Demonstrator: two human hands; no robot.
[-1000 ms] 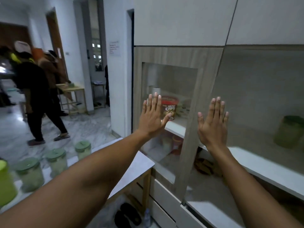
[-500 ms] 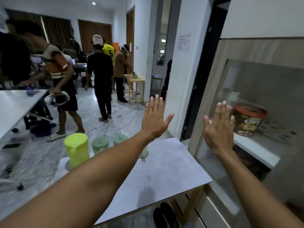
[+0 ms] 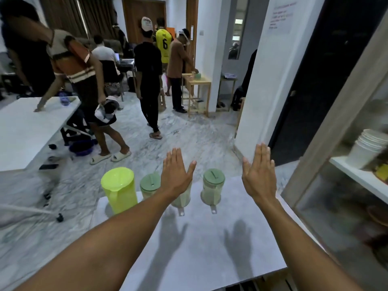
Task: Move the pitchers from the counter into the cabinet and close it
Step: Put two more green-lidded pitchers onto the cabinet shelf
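Note:
A bright yellow-green pitcher stands at the far left of the small grey table. Beside it stand clear pitchers with green lids: one just right of the yellow one, one mostly hidden behind my left hand, and one between my hands. My left hand hovers flat above the table with fingers straight, holding nothing. My right hand hovers the same way to the right. The cabinet with a glass door is at the right edge.
Stacked white cups sit on the cabinet's white shelf. A white table stands at the left. Several people stand or walk on the marble floor behind the grey table. A wooden side table is further back.
My view has swung left from the cabinet door to the grey table. Both flat hands came off the glass door and now hover over the pitchers.

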